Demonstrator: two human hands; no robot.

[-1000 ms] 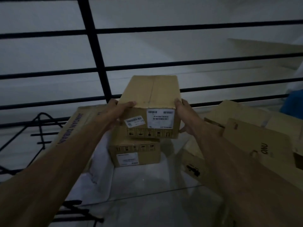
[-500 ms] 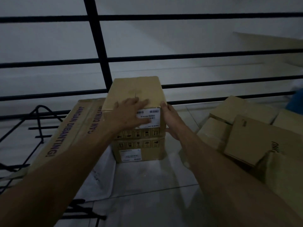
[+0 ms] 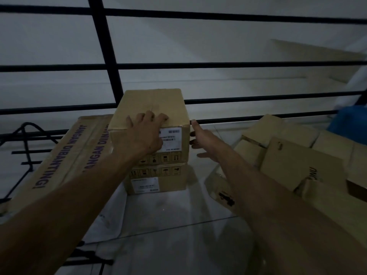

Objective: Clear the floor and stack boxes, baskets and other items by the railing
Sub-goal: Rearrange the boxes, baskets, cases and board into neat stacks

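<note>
A brown cardboard box [image 3: 155,104] with a white label sits on top of a second, similar box [image 3: 158,179] on the floor, right against the black railing [image 3: 103,56]. My left hand [image 3: 146,133] rests over the top box's near upper edge, fingers spread on its lid and front. Just to the right of that box my right hand [image 3: 204,141] hangs with fingers straight, touching or barely apart from its right side.
A long flat carton [image 3: 65,155] with purple print leans at the left beside a black wire rack [image 3: 21,147]. Several loose cardboard boxes [image 3: 297,165] lie piled at the right. A blue object [image 3: 351,122] sits at the far right. White sheets cover the floor [image 3: 164,215].
The top box came down from the air onto the lower box. My left hand shifted from its side onto its top edge, and my right hand let go and drew slightly away.
</note>
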